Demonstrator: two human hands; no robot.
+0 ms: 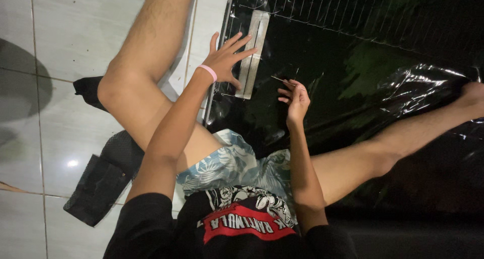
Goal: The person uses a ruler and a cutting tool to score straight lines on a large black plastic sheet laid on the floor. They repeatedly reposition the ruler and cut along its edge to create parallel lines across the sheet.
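From the head camera I look down at myself sitting on the tiled floor (65, 47), legs spread round a black plastic sheet (423, 87) with wire mesh (327, 12) along its far edge. My left hand (227, 57), pink band at the wrist, lies flat with fingers spread, its grip apart, pressing beside a pale metal strip (253, 52) on the sheet. My right hand (296, 98) is raised just off the sheet, wrist bent, fingertips pinched together on a thin wire (280, 80) pointing toward the strip. I judge the work partway: the strip lies in place, but the wire is not yet threaded or tied. A dark bag (101, 183) lies by my left thigh.
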